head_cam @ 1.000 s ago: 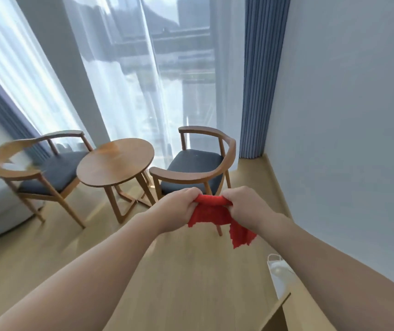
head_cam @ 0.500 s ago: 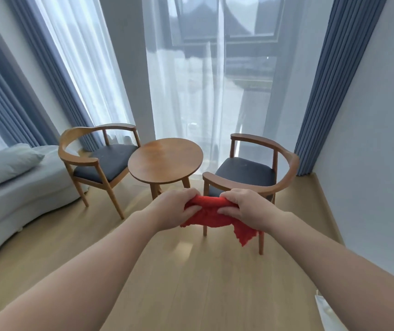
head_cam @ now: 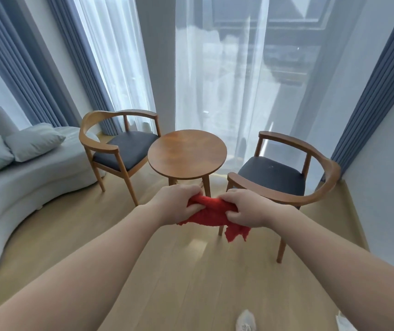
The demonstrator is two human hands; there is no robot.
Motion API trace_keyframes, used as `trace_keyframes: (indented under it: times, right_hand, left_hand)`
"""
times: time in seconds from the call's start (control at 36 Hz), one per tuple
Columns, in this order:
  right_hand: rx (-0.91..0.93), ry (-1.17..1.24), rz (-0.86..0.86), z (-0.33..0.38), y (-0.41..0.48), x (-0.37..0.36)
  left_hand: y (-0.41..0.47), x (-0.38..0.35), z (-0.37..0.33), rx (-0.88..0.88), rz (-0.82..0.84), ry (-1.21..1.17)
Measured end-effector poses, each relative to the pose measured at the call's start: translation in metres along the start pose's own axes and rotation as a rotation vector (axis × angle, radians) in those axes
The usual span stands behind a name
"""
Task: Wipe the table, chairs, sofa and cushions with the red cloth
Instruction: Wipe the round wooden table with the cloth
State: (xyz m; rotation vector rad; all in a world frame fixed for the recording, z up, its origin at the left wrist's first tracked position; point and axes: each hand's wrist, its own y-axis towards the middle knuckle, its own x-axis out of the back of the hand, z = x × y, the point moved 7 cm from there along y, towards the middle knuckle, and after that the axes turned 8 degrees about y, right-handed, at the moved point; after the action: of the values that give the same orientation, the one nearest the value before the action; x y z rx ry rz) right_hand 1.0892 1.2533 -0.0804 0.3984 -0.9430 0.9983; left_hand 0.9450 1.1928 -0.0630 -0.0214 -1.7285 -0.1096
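Both my hands hold the red cloth (head_cam: 211, 212) bunched in front of me, above the floor. My left hand (head_cam: 175, 203) grips its left end and my right hand (head_cam: 247, 207) grips its right end, with a frayed corner hanging below. Beyond the cloth stands a small round wooden table (head_cam: 187, 154). A wooden chair with a dark seat (head_cam: 122, 145) is to its left and another chair (head_cam: 284, 177) to its right. A light grey sofa (head_cam: 12, 187) curves along the left, with two pale cushions (head_cam: 33, 144) on it.
Sheer white curtains (head_cam: 215, 80) and blue drapes (head_cam: 372, 96) hang behind the furniture. A white wall (head_cam: 387, 187) runs along the right. Light wooden floor (head_cam: 179, 271) lies between me and the table. A shoe (head_cam: 246, 322) shows at the bottom edge.
The view has swung left and nearer, bringing the sofa and cushions into sight and centring the table. Both hands still hold the cloth, bunched between them.
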Motion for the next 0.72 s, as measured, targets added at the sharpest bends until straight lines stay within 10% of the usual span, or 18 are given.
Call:
trace_keyframes:
  times: [0.72]
  right_hand:
    - [0.024,0.095,0.204,-0.153,0.207,0.104]
  left_hand:
    - [0.218,-0.017,0.102,0.287,0.173,-0.072]
